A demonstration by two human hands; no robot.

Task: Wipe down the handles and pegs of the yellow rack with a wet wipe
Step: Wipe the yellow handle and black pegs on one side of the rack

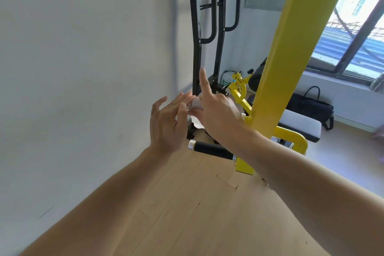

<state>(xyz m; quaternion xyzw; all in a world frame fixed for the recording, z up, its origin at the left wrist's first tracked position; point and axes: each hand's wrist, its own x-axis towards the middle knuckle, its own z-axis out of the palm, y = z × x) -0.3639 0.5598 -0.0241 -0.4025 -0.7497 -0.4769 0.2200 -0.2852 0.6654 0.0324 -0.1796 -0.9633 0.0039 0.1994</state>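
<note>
Forearms reach out over the wood floor (pixel 187 214). Below them, the yellow rack (pixel 291 48) offers its black handle (pixel 212 149), unwiped. Beyond, the left hand (pixel 166 124), fingers spread, and the right hand (pixel 216 114) pinch the wet wipe (pixel 196 108) between them; handled this loosely, it could slip floorward.

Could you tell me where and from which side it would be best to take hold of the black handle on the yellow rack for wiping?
Probably wrap the wipe around the black handle mid-grip, coming from above. It juts sideways from the yellow rack, its capped end free and floor beneath.
</note>
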